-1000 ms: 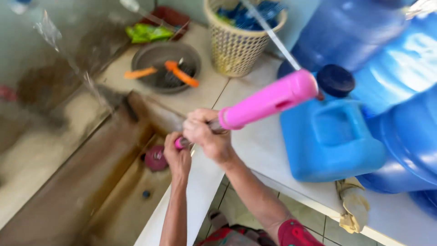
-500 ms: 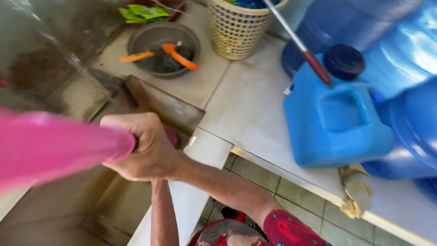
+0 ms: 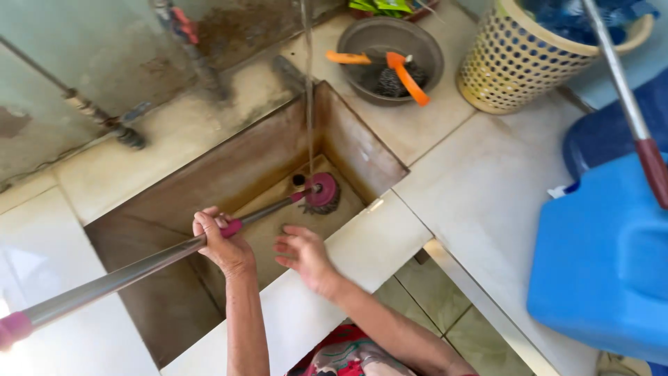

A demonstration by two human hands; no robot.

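The left hand (image 3: 221, 244) is clenched around the metal pole of a mop (image 3: 160, 261), gripping it just below a short pink collar, while the right hand (image 3: 303, 254) is released, fingers spread and loose, hovering just beside the pole without touching it. The pole runs from the near left, where a pink grip is cut off by the picture's edge, up and to the right into a sunken tiled sink (image 3: 229, 174) with stained brown walls. Its round pink head (image 3: 321, 191) rests on the sink floor in the far right corner; dark strands show under it, though they are hard to make out. A thin stream of water (image 3: 307, 83) drops from above onto that spot, and its tap is cut off at the top. On the tiled table (image 3: 480, 174) to the right, at the far side, sits a dark basin (image 3: 379, 38) holding two orange-handled brushes, the bristles blurred. Right of it stands a perforated cream basket (image 3: 501, 69), its blue contents unclear. A blue plastic jerrycan (image 3: 598, 271) fills the near right, partly out of view, crossed by another metal pole with a dark red grip (image 3: 637, 118).
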